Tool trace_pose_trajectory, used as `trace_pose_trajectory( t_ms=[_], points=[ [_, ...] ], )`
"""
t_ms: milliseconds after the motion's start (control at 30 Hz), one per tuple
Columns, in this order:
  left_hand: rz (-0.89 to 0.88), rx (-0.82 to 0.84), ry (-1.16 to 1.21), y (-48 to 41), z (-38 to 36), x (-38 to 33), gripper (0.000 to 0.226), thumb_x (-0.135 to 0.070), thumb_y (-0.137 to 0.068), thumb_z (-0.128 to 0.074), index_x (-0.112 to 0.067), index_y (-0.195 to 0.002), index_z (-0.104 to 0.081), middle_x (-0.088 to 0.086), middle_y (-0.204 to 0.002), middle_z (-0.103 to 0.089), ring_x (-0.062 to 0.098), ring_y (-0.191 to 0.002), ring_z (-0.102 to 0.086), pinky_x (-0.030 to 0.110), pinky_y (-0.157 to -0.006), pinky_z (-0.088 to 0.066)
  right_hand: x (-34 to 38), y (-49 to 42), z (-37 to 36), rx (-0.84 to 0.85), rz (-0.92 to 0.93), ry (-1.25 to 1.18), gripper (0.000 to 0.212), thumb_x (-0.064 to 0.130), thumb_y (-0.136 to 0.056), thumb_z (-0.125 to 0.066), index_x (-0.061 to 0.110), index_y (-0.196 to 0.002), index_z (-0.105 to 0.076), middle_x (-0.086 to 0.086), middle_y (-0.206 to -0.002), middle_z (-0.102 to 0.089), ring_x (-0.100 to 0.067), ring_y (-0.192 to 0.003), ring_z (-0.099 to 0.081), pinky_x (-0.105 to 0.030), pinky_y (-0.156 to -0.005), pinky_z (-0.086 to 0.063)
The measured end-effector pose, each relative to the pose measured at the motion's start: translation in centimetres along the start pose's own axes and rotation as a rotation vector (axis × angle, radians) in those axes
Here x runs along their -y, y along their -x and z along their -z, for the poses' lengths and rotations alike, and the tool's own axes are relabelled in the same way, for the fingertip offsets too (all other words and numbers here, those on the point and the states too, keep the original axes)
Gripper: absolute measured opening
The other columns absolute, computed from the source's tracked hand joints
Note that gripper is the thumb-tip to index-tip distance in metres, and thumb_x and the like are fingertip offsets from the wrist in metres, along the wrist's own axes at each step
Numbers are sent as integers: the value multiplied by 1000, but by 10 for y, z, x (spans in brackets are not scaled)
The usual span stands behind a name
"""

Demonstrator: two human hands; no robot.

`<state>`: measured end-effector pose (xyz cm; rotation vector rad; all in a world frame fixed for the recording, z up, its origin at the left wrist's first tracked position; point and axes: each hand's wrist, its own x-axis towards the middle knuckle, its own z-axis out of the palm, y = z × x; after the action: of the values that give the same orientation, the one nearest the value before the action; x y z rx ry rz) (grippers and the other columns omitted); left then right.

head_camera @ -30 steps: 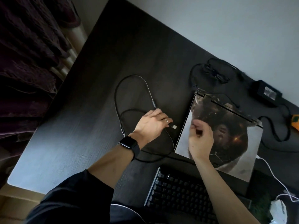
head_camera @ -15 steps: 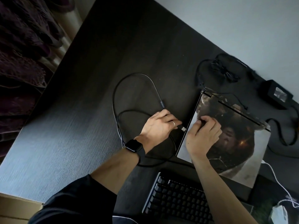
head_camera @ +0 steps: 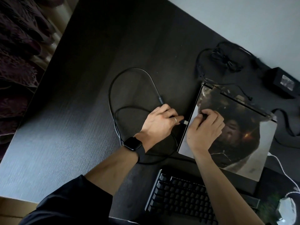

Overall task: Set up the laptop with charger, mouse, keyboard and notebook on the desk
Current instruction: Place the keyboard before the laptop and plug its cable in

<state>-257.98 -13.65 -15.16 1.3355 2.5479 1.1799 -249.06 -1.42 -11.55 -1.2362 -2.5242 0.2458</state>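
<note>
On the dark wood-grain worktop [head_camera: 81, 124], a looping black cable [head_camera: 113, 101], a boxy charger brick [head_camera: 282, 83] and a black keyboard [head_camera: 181, 197] ring the closed laptop [head_camera: 243, 143]. The left hand [head_camera: 159, 122] has brought its pinched USB plug [head_camera: 185, 122] up to the laptop's edge; the right hand [head_camera: 203, 132], fingers curled, now presses the glossy printed lid.

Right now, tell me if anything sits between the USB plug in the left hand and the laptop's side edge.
Nothing visible does. The left hand holds the USB plug just short of the laptop edge, with only bare desk in the gap. The right hand rests on the lid, clear of the plug's path. The port itself can't be seen.
</note>
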Motion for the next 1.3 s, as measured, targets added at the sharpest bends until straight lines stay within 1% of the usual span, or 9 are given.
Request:
trace_pose_trajectory(
  t_ms=[167,267,433,533,633,833,1067,1200,1300],
  points=[
    [-39,0,-56,1,-1,0,28,-17,-81,-79,-24,-108,-77,-7,-93,-68,16,-90,-51,26,-77,-39,0,1,0,7,-17,3,19,17,-89,-54,13,-107,-58,-11,-118,-54,-30,-106,-48,-40,-84,-37],
    [-8,-16,-67,-6,-2,1,28,-17,-83,-77,-25,-110,-76,-5,-96,-68,17,-91,-49,26,-75,-37,0,1,-1,2,-18,1,18,16,-88,-56,14,-106,-58,-11,-118,-54,-29,-105,-48,-38,-83,-37],
    [51,-2,-63,-21,-7,3,33,-15,-80,-80,-27,-110,-76,-7,-100,-68,17,-94,-49,26,-73,-41,1,0,-2,-4,-17,-12,18,14,-88,-58,14,-106,-59,-10,-117,-55,-30,-104,-49,-38,-82,-36],
    [31,10,-57,-16,-6,6,35,-13,-79,-81,-27,-110,-76,-9,-102,-68,15,-95,-50,25,-78,-41,0,0,-1,-10,-17,-10,18,15,-88,-58,13,-106,-59,-11,-117,-55,-31,-104,-49,-39,-82,-38],
    [15,0,-59,-5,-8,5,31,-15,-82,-78,-25,-111,-76,-8,-102,-67,16,-95,-50,26,-79,-41,-1,0,-2,-12,-15,-13,18,16,-88,-56,13,-106,-60,-11,-116,-56,-31,-104,-50,-40,-82,-38],
    [73,-47,0,0,-9,1,23,-22,-87,-74,-24,-110,-76,-7,-100,-69,16,-93,-51,28,-77,-46,0,0,-3,-24,10,-22,18,15,-86,-57,11,-104,-60,-13,-115,-56,-33,-102,-51,-39,-81,-37],
    [137,-9,42,-12,-8,-3,23,-24,-82,-78,-27,-105,-78,-14,-95,-69,12,-93,-49,24,-79,-41,2,0,-1,-23,12,-27,19,12,-85,-57,10,-104,-59,-15,-115,-56,-33,-101,-50,-38,-81,-34],
    [104,37,50,-8,-7,-1,24,-22,-83,-77,-25,-106,-78,-13,-93,-68,16,-91,-54,25,-80,-42,4,0,-1,-9,1,-31,19,13,-85,-56,11,-104,-58,-15,-115,-55,-33,-103,-50,-40,-81,-36],
    [62,103,55,-9,-5,2,31,-13,-81,-78,-24,-110,-77,-11,-95,-67,15,-90,-55,22,-79,-40,4,0,0,-10,5,-25,19,13,-85,-55,10,-104,-58,-15,-115,-55,-33,-102,-50,-41,-80,-36]
  ],
)
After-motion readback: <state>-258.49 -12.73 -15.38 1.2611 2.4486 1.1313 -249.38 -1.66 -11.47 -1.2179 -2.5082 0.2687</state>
